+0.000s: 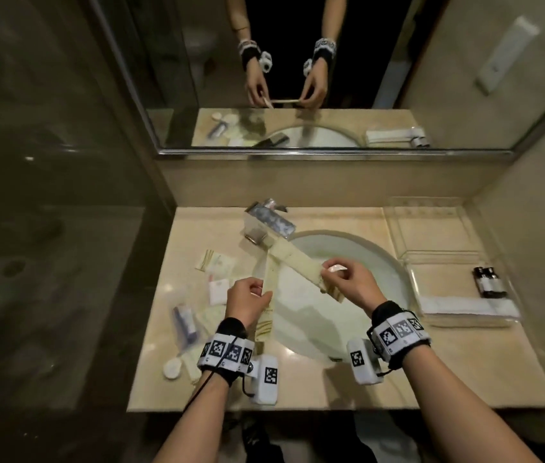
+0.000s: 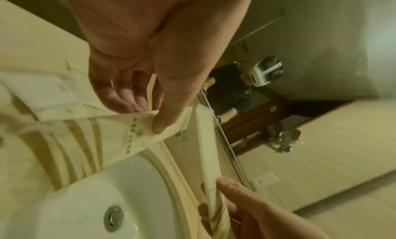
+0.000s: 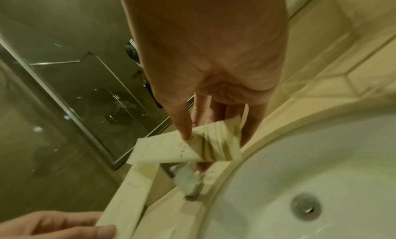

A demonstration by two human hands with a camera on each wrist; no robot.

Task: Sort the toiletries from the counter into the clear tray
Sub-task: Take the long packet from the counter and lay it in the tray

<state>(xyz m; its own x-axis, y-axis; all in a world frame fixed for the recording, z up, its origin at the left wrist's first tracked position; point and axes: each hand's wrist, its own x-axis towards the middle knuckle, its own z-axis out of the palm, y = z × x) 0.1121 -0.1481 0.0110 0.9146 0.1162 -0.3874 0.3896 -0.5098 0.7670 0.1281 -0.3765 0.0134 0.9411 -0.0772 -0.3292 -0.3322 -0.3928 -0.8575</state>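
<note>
Toiletries: we hold two long cream sachets over the sink (image 1: pixel 348 332) — left hand (image 1: pixel 247 300) pinches one sachet (image 1: pixel 269 279), right hand (image 1: pixel 348 282) pinches the other sachet (image 1: pixel 301 262). Separated, probably for placing individually. Clear tray (image 1: pixel 464 320) sits to the right, approx. beside basin — more packets remain on the counter (image 1: pixel 164 295).

Two long cream sachets (image 1: pixel 301 262) held above the sink, small packets (image 1: pixel 219 262) and tube (image 1: pixel 185 320) along the counter's left edge, clear tray (image 1: pixel 458 259) at right edge holding dark bottles (image 1: pixel 488 279), folded white cloth (image 1: pixel 468 307)
</note>
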